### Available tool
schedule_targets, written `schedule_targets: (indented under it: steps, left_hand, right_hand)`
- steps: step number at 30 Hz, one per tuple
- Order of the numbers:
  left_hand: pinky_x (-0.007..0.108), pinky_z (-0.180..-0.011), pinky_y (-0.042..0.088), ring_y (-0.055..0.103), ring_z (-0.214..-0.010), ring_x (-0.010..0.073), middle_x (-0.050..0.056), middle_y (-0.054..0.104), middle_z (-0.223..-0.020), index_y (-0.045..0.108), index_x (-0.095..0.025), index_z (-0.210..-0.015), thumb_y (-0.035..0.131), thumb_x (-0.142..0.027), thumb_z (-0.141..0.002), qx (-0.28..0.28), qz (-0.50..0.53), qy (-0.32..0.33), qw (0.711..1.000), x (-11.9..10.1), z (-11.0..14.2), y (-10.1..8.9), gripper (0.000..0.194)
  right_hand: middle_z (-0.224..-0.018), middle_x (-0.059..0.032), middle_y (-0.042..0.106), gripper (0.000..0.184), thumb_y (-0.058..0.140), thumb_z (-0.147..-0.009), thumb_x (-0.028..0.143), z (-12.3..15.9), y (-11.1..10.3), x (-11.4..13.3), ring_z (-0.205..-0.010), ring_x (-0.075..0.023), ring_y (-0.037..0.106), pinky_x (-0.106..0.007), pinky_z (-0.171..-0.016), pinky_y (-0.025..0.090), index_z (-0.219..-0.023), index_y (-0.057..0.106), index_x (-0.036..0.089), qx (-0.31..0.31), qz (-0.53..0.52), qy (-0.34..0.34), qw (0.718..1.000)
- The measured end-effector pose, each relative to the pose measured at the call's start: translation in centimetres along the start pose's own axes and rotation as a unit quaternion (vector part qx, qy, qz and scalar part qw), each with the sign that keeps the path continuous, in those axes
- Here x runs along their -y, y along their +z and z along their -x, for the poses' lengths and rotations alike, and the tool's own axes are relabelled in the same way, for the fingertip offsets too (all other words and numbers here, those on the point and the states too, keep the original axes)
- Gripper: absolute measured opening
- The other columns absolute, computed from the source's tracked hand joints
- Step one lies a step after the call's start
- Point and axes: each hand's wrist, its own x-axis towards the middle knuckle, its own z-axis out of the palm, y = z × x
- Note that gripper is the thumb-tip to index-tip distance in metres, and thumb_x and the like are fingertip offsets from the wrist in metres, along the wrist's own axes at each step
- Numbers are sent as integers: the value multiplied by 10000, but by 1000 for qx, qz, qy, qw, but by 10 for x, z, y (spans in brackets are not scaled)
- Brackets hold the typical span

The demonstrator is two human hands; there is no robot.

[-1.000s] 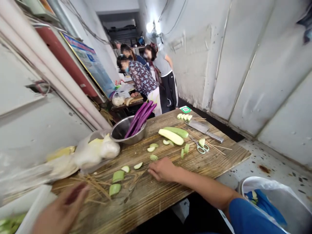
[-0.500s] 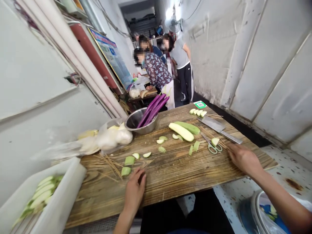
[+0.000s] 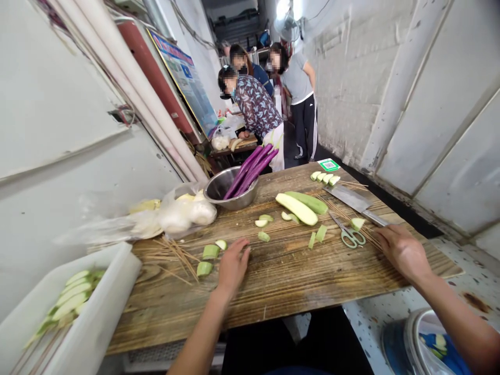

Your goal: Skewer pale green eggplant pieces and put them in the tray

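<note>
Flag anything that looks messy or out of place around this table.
Loose skewers crisscross beside the white container, pointing different ways instead of bundled. A rust-brown patch on the speckled floor resembles a stain.

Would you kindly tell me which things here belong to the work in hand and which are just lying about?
Probably in use:
cleaver, at the right hand
cut green pieces, near the left hand
thin sticks

Probably just lying about:
QR-code card
scissors
plastic bag
</note>
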Motion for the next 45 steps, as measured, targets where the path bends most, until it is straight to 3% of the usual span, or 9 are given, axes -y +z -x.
schedule_targets:
  steps: [6,9,13,17,21,23,28,35,45]
  left_hand:
    - [327,-859,451,611,-908,185,49,678,-979,664,-202,-934,500,-289,-804,63,98,8,993,-54,-58,36,226]
    - [345,-906,415,595,-946,198,51,678,-982,672,-197,-908,514,-281,-788,88,82,26,992,-63,-64,49,216]
    - [348,-845,449,616,-861,201,58,689,-916,679,-184,-887,550,-330,-759,111,154,-39,981,-62,-62,61,233]
    - [327,-761,485,633,-808,191,70,689,-894,659,-156,-941,543,-377,-763,134,318,-107,932,-59,-59,68,307]
    - [343,-872,432,612,-906,197,59,682,-938,671,-189,-915,533,-341,-774,37,220,-78,972,-37,-70,63,250]
    - [349,-931,387,587,-979,205,57,670,-1000,670,-211,-937,538,-296,-770,19,141,-47,989,-21,-79,58,229]
    - [358,-1001,306,484,-1146,236,103,575,-1199,614,-188,-1086,620,-221,-694,70,39,-40,996,0,-95,65,394]
    - [376,-972,304,502,-1106,269,130,595,-1142,624,-187,-1054,665,-212,-653,87,-4,-90,992,-3,-111,88,404]
    - [359,-916,371,557,-985,238,97,645,-999,662,-175,-914,678,-134,-619,57,86,-93,990,-8,-118,91,298]
  right_hand:
    - [-823,-99,611,264,419,-880,301,-10,-11,17,-796,-204,570,-304,-721,461,-824,633,156,-59,-61,47,995]
    - [-822,-87,620,236,444,-872,291,-10,-16,28,-786,-194,576,-310,-730,467,-835,635,158,-83,-116,71,987]
    - [-834,-75,628,223,471,-864,317,-8,-21,46,-789,-187,582,-309,-735,462,-831,637,171,-91,-245,94,961]
    - [-744,-40,613,237,522,-827,387,-11,-20,81,-680,-166,570,-279,-622,451,-788,635,182,-35,-426,168,888]
    - [-519,45,480,305,554,-780,462,-27,-17,126,-399,-83,376,-214,-388,300,-867,615,176,82,-599,241,759]
    - [-545,43,494,341,566,-759,481,-37,-15,145,-386,-64,329,-200,-366,244,-891,610,171,103,-638,247,722]
    - [-557,26,512,360,577,-738,499,-56,-3,173,-416,-67,346,-195,-372,232,-838,625,156,96,-637,232,729]
    - [-497,61,469,391,589,-726,519,-66,9,182,-392,-66,339,-200,-378,237,-861,610,154,95,-659,237,707]
    - [-535,59,485,343,562,-747,526,-93,16,193,-373,-60,306,-207,-367,236,-748,542,183,41,-668,247,701]
